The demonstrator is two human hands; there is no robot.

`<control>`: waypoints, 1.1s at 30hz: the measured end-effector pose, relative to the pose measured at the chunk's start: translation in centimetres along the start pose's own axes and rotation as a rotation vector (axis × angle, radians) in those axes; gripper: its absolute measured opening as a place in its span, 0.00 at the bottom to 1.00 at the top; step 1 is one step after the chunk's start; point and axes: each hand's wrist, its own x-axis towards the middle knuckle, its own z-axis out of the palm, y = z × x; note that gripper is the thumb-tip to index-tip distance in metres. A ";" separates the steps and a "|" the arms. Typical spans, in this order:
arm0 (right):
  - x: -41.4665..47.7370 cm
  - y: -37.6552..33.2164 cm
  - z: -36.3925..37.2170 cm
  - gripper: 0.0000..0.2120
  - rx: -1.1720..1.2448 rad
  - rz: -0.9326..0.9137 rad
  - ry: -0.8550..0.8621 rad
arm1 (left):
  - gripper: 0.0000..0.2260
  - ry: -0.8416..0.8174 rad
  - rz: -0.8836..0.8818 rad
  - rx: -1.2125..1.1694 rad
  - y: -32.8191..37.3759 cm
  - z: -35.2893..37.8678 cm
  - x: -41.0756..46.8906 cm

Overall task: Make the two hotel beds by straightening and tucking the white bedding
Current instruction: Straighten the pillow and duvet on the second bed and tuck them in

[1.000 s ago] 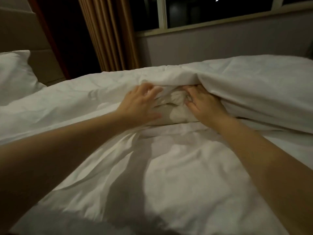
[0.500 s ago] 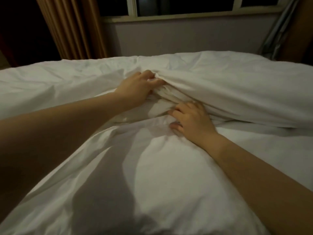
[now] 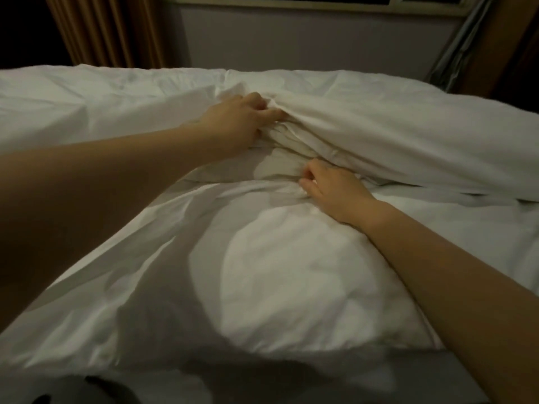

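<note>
Right hand (image 3: 335,191) has slid back from the duvet (image 3: 393,132), and its grip is now closed, pinching a tuck of white sheet (image 3: 277,272) just below the duvet's bunched edge. Left hand (image 3: 239,118) stays at that edge, grip curled into the duvet's folds. Its fingertips are buried, so I can't tell how much cloth it has. Two hands, one bed in view. Two curtains (image 3: 110,30) hang beyond the duvet, flanking one window (image 3: 309,2) cut off at the top. Near-left of the duvet sits one dark blurred shape (image 3: 96,389), can't make it out
</note>
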 end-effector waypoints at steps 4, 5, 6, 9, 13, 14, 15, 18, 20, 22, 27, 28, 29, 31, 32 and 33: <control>-2.7 -1.4 -4.3 0.18 -0.066 -0.109 -0.072 | 0.21 -0.008 0.011 -0.010 0.1 -0.3 0.4; -3.9 -1.8 -5.2 0.18 -0.087 -0.164 0.026 | 0.22 0.011 0.016 -0.017 0.1 -0.4 0.5; -5.3 -2.3 -5.8 0.18 -0.135 -0.231 0.107 | 0.22 0.028 0.015 -0.023 0.0 -0.5 0.5; -9.3 -2.8 -4.8 0.19 -0.116 -0.289 -0.006 | 0.22 0.003 0.013 -0.029 0.3 -0.1 0.2; -10.4 -1.2 -4.4 0.18 -0.079 -0.275 0.017 | 0.22 0.039 -0.008 -0.089 3.0 -1.0 -2.9; -10.8 -1.2 -5.1 0.17 -0.072 -0.265 0.088 | 0.21 0.076 0.011 -0.133 4.0 -1.5 -4.6; -11.4 -1.1 -5.5 0.16 -0.050 -0.241 0.134 | 0.21 0.101 0.053 -0.195 5.0 -2.3 -6.8; -13.8 -1.5 -6.2 0.14 0.016 -0.174 0.194 | 0.30 0.024 0.094 -0.331 7.9 -3.7 -14.4; -15.0 -2.1 -5.6 0.14 0.097 -0.135 0.238 | 0.28 -0.006 0.021 -0.229 8.5 -2.9 -17.8; -15.0 -2.2 -4.8 0.14 0.179 -0.107 0.272 | 0.20 0.046 -0.076 -0.198 8.5 -2.0 -19.4; -13.7 1.6 -3.6 0.18 0.002 -0.058 0.209 | 0.16 0.177 -0.173 -0.184 8.4 -2.0 -20.1; -14.1 1.9 -3.9 0.19 0.029 -0.039 0.223 | 0.17 0.182 -0.115 -0.170 8.3 -2.4 -20.4; -15.1 2.0 -4.5 0.19 0.055 -0.022 0.245 | 0.18 0.181 -0.035 -0.164 8.3 -2.8 -20.9; -17.4 1.4 -5.4 0.16 0.038 -0.034 0.296 | 0.21 0.141 0.093 -0.180 8.3 -3.3 -22.5; -18.7 1.0 -5.7 0.14 0.003 -0.060 0.297 | 0.20 0.126 0.117 -0.195 8.5 -3.1 -23.6; -19.9 0.8 -5.6 0.10 -0.022 -0.076 0.280 | 0.18 0.095 0.118 -0.206 8.7 -2.7 -24.6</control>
